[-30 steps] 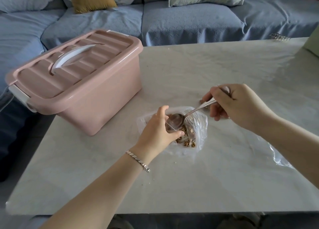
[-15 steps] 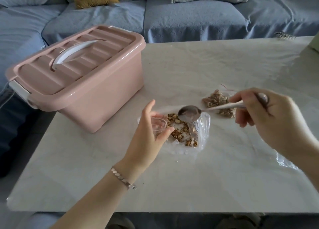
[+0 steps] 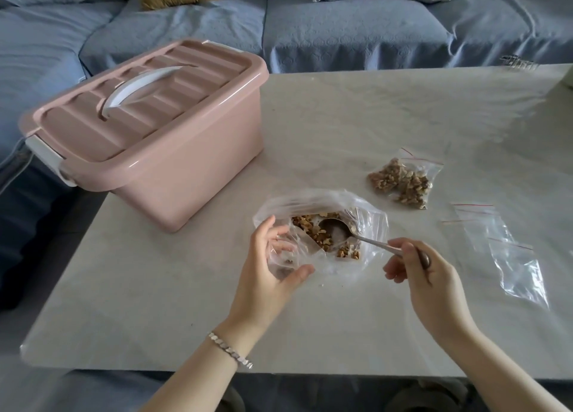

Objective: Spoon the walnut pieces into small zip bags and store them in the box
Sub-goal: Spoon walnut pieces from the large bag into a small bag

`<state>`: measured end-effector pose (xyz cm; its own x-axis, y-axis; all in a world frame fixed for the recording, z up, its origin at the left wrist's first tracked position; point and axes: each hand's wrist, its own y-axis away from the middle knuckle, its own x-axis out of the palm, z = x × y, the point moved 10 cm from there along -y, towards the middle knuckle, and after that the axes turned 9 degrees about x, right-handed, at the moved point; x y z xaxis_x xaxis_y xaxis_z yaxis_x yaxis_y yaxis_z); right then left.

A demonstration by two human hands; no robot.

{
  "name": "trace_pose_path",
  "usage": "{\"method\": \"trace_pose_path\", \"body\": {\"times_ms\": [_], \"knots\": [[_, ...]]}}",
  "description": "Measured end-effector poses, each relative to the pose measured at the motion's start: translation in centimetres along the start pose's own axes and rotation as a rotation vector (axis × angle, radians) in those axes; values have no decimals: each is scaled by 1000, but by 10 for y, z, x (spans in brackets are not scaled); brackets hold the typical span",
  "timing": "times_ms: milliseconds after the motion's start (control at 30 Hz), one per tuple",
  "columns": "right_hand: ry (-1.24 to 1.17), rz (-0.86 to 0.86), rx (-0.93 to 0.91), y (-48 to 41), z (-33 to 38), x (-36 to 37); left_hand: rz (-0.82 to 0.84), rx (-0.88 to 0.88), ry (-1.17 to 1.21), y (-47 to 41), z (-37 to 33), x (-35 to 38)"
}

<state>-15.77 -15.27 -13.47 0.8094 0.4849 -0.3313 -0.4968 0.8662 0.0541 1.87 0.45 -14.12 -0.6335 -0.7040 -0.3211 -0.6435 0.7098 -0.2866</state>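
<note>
Now, with the left hand (image 3: 263, 284) curled round a small zip bag (image 3: 283, 261) and the right hand (image 3: 428, 281) pinching the spoon (image 3: 338, 231), its bowl down among the walnut pieces (image 3: 319, 237) in the big bag (image 3: 370, 219), a full, level scoop and a wide-held mouth should prevent spills.

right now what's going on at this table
A person is portioning walnut pieces at a table. The left hand holds a small zip bag beside the big clear bag of walnuts, while the right hand holds a spoon with its bowl dipped among the pieces. One filled small bag lies further back on the right, empty zip bags lie nearby, and the pink box has its lid on.
</note>
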Motion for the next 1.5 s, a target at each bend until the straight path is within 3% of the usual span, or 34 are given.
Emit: {"method": "trace_pose_path", "body": {"times_ms": [200, 367, 533, 767, 933, 1133, 1500], "knots": [[-81, 23, 155, 4, -16, 14, -135, -148, 154, -2, 17, -3], [-237, 106, 386, 7, -29, 38, -225, -241, 370, 2, 21, -6], [-467, 83, 578, 7, -40, 33, -230, -194, 372, -2, 6, -19], [-485, 53, 528, -11, -21, -1, -106, 24, 47, -15, -24, -11], [-447, 19, 488, -27, -7, -25, 73, -126, -34, -15, 2, 21], [-383, 39, 440, -38, 6, -35, 40, -252, -46, -15, 18, 25], [-169, 208, 358, -46, 33, -10, 187, -185, -139, -17, 10, 32]]}}
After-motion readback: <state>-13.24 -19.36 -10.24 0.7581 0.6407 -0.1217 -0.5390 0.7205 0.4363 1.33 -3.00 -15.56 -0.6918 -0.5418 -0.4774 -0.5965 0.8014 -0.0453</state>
